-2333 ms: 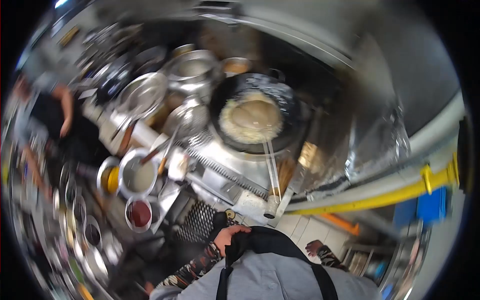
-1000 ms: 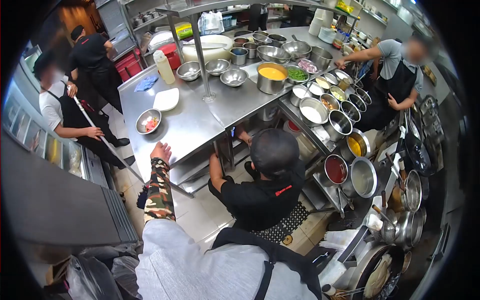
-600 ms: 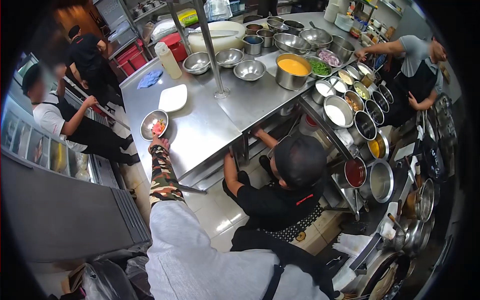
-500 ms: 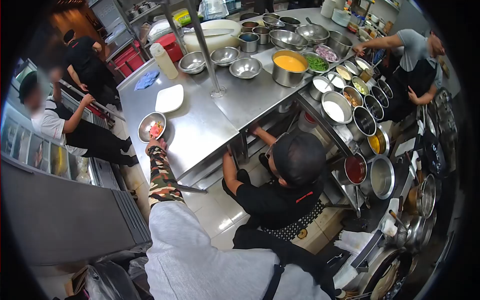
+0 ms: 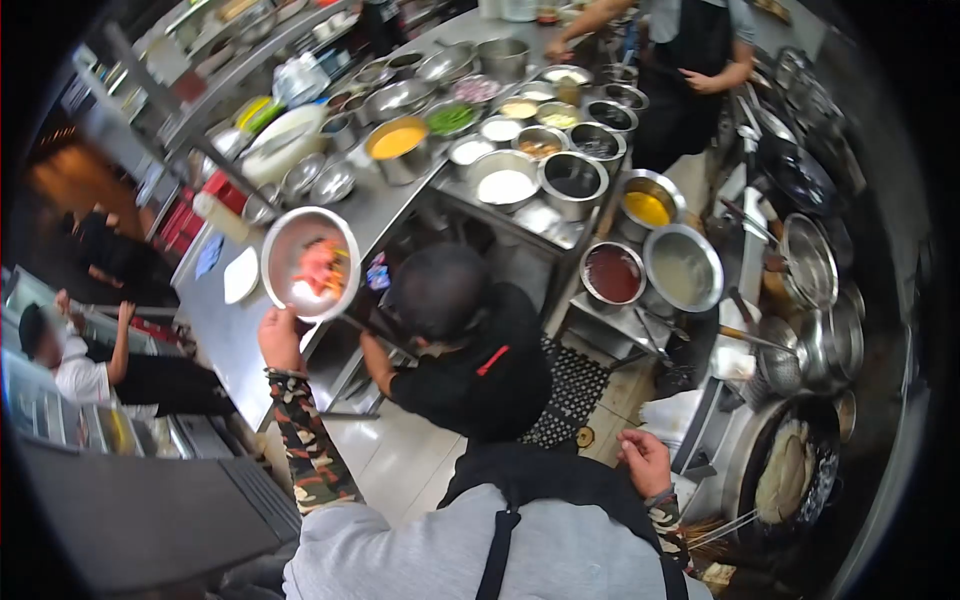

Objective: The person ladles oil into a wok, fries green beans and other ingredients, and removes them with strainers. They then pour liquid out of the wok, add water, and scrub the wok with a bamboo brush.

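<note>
My left hand (image 5: 281, 340) grips the rim of a metal bowl (image 5: 283, 222), its thumb over the near edge. Red and orange pieces of food (image 5: 322, 268) lie in the bowl, which is held up off the steel counter. My right hand (image 5: 645, 462) is close to my body on the right, fingers curled loosely together with nothing visible in them. Near it is the cooking range, where a large wok (image 5: 832, 478) holds a pale, flat mass of food (image 5: 786, 473).
A person in black (image 5: 480, 350) crouches directly ahead, beside the counter (image 5: 235, 330). Pots of red sauce (image 5: 612, 273) and yellow liquid (image 5: 648, 207) stand to the right. Another person in an apron (image 5: 685, 80) stands beyond. A white plate (image 5: 241, 275) rests on the counter.
My left hand has lifted the bowl off the counter and brought it nearer. My view has turned right, and my right hand has come into sight.
</note>
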Available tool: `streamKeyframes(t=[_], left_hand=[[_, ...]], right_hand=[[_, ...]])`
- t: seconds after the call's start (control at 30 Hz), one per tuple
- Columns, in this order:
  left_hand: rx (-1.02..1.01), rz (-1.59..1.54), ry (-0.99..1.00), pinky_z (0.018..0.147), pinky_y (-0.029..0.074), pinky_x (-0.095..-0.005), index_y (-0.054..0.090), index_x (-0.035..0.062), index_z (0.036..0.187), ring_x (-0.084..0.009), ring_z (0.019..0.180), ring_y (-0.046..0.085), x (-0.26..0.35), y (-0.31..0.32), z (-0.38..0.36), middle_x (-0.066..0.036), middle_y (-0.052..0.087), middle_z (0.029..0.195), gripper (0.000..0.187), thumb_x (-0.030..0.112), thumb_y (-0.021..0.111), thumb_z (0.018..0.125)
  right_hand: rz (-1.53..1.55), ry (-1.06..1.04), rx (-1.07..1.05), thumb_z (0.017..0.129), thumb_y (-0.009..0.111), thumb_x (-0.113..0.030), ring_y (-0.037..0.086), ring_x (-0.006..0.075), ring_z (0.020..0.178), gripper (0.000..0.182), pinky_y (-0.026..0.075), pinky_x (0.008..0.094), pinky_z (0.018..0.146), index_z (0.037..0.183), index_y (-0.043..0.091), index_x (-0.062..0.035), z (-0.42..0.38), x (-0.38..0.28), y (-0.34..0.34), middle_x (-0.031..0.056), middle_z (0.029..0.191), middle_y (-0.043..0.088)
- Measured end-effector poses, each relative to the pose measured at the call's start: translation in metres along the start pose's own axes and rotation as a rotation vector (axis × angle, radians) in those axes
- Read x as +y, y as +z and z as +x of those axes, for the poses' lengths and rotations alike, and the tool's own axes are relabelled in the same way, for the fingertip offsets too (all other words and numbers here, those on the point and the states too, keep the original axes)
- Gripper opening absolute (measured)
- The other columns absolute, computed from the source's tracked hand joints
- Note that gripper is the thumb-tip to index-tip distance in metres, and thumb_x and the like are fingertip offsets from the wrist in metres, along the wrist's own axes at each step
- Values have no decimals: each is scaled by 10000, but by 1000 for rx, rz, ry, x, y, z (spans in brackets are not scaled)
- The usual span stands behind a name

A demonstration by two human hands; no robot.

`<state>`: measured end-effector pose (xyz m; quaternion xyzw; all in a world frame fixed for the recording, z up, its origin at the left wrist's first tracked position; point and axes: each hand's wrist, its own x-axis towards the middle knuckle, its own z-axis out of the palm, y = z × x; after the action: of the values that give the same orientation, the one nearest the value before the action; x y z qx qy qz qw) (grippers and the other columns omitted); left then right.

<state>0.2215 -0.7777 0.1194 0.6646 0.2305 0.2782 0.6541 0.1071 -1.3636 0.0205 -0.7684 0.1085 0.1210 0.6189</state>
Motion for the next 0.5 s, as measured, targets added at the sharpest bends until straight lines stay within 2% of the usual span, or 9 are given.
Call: streamKeyframes(t=[0.07,0.13,0.2,0.27,0.33,0.4,0.43,0.47,0.5], left_hand=[[-220,85,-82,516,455,-238,563,42,745,-88,555,531,19,74,-33,-2,552,632,134,128,576,846],[-486,257,-40,509,427,-231,565,41,699,-69,557,506,-1,138,-57,16,543,609,165,136,597,830],[-788,281,-49,505,408,-229,590,25,701,-60,556,485,18,204,-111,20,543,601,157,131,609,816],[-1055,371,1,514,425,-232,609,9,750,-64,568,512,1,250,-145,1,566,622,123,118,613,807],[-1222,269,-159,562,432,-241,618,13,769,-66,602,517,-6,291,-189,9,579,658,103,104,584,804],[-1459,321,-147,556,436,-248,591,8,735,-71,601,526,1,325,-220,-3,573,642,125,109,586,807],[-1561,329,-92,556,438,-249,580,10,723,-73,605,533,-6,342,-230,-10,573,639,133,114,591,805],[-1657,337,-41,555,441,-249,569,12,712,-75,608,539,-8,356,-239,-17,573,636,144,119,596,804],[-1711,379,-19,551,438,-250,565,15,711,-72,602,532,-9,369,-246,-14,565,628,145,122,601,802]], right_hand=[[140,-61,5,887,576,-78,594,97,763,213,513,248,713,1071,570,30,0,-38,-14,72,1000,640],[206,-112,-5,864,585,-47,595,101,819,241,481,228,718,1097,572,12,-5,-58,-30,71,1053,623],[206,-167,31,863,592,-57,590,92,807,250,476,228,731,1105,570,4,-9,-56,-44,64,1049,623],[224,-204,-27,861,601,-65,586,87,820,253,476,227,724,1103,572,3,-14,-56,-56,59,1054,621],[212,-204,21,863,611,-100,587,80,781,259,476,228,697,1096,576,6,-18,-46,-68,58,982,641],[160,-105,46,868,613,-141,592,87,736,275,483,236,668,1090,578,16,-21,-31,-80,51,880,650],[177,-172,189,872,611,-162,557,90,631,203,462,253,585,951,612,25,-22,-35,-78,36,721,627],[188,-171,188,872,611,-162,557,90,631,203,462,253,585,951,612,25,-27,-34,-83,36,721,627],[98,-128,288,872,609,-156,528,91,597,179,441,261,553,862,604,22,-32,-30,-94,29,671,600]])
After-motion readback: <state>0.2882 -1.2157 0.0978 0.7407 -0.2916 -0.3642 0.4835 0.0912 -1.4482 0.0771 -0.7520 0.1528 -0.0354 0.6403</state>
